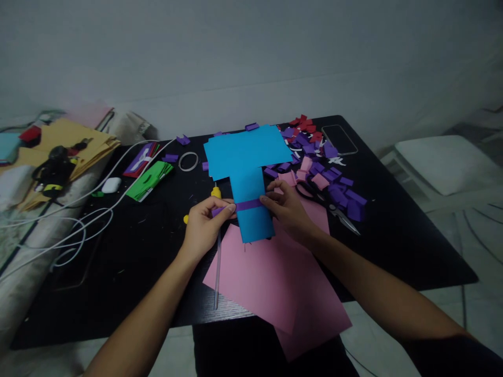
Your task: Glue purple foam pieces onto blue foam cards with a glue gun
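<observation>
A blue paper strip (255, 226) is held up over pink sheets (271, 277), with a purple paper band (250, 204) across it. My left hand (206, 222) pinches the purple band at the strip's left edge. On the right edge, my right hand (288, 209) grips the band and the strip between thumb and fingers. Behind the strip lies a stack of blue sheets (249, 149). A yellow-handled screwdriver (217, 251) lies beside my left hand, its handle partly hidden.
Black scissors (334, 209) lie right of my right hand, among purple, pink and red paper pieces (306, 141). A clear-edged phone case (340, 139) is at the back right. Green packets (149, 180), a tape ring (188, 161) and white cables (84, 230) are on the left.
</observation>
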A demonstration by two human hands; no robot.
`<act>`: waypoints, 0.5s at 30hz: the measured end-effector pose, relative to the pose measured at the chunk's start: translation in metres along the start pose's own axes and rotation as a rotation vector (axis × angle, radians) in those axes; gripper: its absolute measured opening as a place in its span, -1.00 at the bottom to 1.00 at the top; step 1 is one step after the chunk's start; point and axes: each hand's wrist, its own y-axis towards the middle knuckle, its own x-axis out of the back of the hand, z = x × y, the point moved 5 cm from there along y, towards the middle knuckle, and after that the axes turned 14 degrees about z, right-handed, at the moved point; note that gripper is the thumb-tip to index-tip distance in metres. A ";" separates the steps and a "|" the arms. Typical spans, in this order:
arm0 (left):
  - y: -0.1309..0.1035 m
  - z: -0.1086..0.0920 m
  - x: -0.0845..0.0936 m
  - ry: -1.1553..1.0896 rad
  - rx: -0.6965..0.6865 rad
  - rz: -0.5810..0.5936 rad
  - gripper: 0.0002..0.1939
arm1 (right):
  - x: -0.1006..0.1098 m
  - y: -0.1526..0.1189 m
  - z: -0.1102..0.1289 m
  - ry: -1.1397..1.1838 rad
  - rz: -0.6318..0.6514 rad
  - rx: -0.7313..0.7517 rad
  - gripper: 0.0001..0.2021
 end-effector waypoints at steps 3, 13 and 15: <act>0.000 0.001 0.000 -0.017 0.000 0.004 -0.77 | 0.003 0.000 -0.003 0.066 -0.032 -0.064 -0.50; 0.000 -0.001 -0.006 -0.012 0.007 0.065 -0.78 | -0.012 0.000 0.001 0.150 0.161 -0.139 -0.45; 0.000 -0.001 -0.006 -0.010 0.002 0.064 -0.78 | -0.010 0.000 0.000 0.131 0.140 -0.113 -0.42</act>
